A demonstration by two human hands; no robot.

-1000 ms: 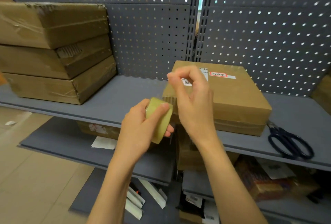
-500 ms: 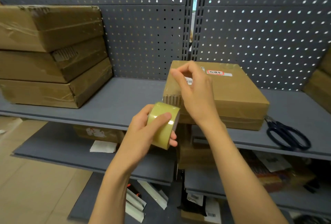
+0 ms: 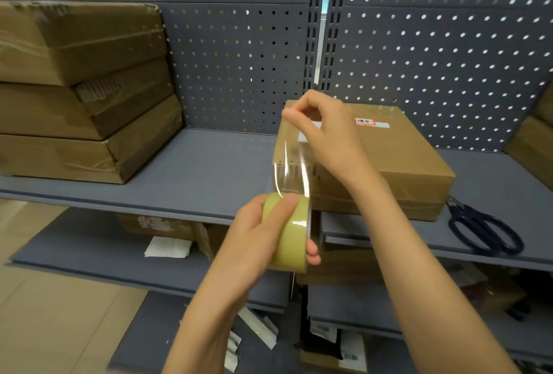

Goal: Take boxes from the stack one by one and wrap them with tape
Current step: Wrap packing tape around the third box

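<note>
A flat brown cardboard box point(image 3: 398, 161) with a red-edged label lies on the grey shelf point(image 3: 197, 173), in front of me. My left hand point(image 3: 257, 236) grips a roll of clear tape point(image 3: 291, 233) just below the box's near left corner. My right hand point(image 3: 323, 131) pinches the free end of the tape over the box's left top edge. A clear strip of tape point(image 3: 291, 167) stretches between the roll and my right fingers. A stack of three taped brown boxes point(image 3: 80, 92) sits at the left of the shelf.
Black scissors point(image 3: 484, 230) lie on the shelf right of the box. More brown boxes point(image 3: 535, 140) stand at the far right edge. A perforated grey back panel point(image 3: 419, 53) closes the shelf behind. Lower shelves point(image 3: 89, 254) hold paper and parcels.
My right hand has pulled the tape end up and away from the roll, drawing out a longer clear strip. The left hand with the roll has stayed low near the box's corner.
</note>
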